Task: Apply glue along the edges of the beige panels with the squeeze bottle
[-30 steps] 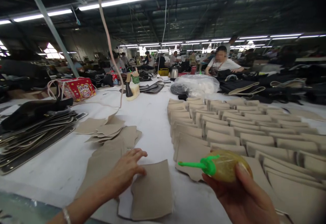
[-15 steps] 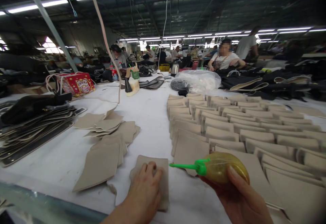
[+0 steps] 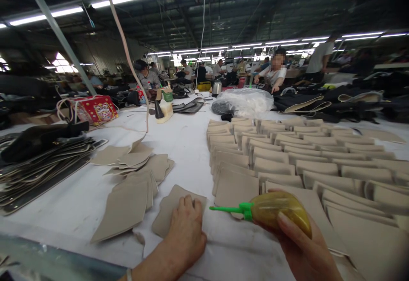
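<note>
My right hand (image 3: 306,242) is wrapped round a squeeze bottle (image 3: 283,210) of amber liquid with a long green nozzle. The nozzle points left, its tip just right of my left hand and above the white table. My left hand (image 3: 188,230) lies on a beige sheet piece (image 3: 168,213) with its fingers bent and closed on the right part; they hide that part. The piece lies turned at an angle. Left of it, more beige pieces (image 3: 123,208) sit in a loose overlapping pile. On the right, rows of overlapping beige pieces (image 3: 236,187) spread across the table.
Dark trimmed panels (image 3: 47,172) are stacked at the left. Behind stand a red patterned bag (image 3: 97,110), a dark cone on a pale block (image 3: 164,113) and a clear plastic bag (image 3: 247,102). A cord (image 3: 126,47) hangs over the table. A co-worker (image 3: 275,72) is across from me.
My left hand has turned the beige piece anticlockwise, its far end swinging left. The bottle has shifted slightly left and its nozzle stays beside the piece. The co-worker opposite now leans over with arms lowered.
</note>
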`<state>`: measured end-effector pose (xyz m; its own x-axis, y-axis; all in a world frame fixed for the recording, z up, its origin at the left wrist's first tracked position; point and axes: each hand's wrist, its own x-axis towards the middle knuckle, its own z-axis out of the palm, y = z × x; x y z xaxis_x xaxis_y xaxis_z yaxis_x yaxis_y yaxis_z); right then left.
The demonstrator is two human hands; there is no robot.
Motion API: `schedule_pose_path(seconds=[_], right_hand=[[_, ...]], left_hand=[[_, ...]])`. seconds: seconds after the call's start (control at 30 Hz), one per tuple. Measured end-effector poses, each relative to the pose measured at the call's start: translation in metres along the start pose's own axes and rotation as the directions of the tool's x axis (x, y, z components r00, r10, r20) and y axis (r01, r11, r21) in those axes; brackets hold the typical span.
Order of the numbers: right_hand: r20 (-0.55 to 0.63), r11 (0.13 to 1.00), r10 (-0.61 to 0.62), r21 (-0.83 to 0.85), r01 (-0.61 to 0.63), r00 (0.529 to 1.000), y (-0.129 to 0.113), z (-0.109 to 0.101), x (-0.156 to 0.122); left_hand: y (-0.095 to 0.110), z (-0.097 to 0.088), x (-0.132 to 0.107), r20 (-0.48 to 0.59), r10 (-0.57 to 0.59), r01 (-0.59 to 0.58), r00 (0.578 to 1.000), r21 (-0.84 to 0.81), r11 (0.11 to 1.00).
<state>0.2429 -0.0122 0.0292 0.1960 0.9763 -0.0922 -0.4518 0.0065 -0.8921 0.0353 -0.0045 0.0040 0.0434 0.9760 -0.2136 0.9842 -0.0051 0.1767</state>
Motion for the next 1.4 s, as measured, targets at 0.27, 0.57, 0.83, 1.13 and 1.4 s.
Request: schedule_pose_path(seconds=[0.27, 0.57, 0.83, 1.13, 1.4], right_hand=[[0.052, 0.968, -0.098, -0.226, 0.107, 0.994, 0.006, -0.008, 0.001], [0.179, 0.751, -0.297, -0.563, 0.345, 0.938, 0.012, 0.014, 0.006], [0.324, 0.617, -0.338, -0.633, 0.468, 0.883, 0.027, 0.032, 0.014], [0.42, 0.502, -0.36, -0.666, 0.552, 0.833, 0.035, 0.033, 0.018], [0.393, 0.484, -0.316, -0.716, 0.503, 0.863, 0.035, 0.025, 0.019]], left_hand=[[-0.018, -0.001, 0.007, 0.012, 0.027, -0.027, 1.0, 0.024, 0.999], [-0.037, 0.007, 0.013, -0.05, 0.114, -0.122, 0.992, -0.188, 0.975], [-0.042, 0.001, 0.016, -0.063, 0.175, -0.186, 0.982, -0.299, 0.936], [-0.043, 0.002, 0.017, -0.064, 0.153, -0.166, 0.986, -0.306, 0.938], [-0.042, 0.001, 0.016, -0.059, 0.157, -0.168, 0.986, -0.292, 0.942]])
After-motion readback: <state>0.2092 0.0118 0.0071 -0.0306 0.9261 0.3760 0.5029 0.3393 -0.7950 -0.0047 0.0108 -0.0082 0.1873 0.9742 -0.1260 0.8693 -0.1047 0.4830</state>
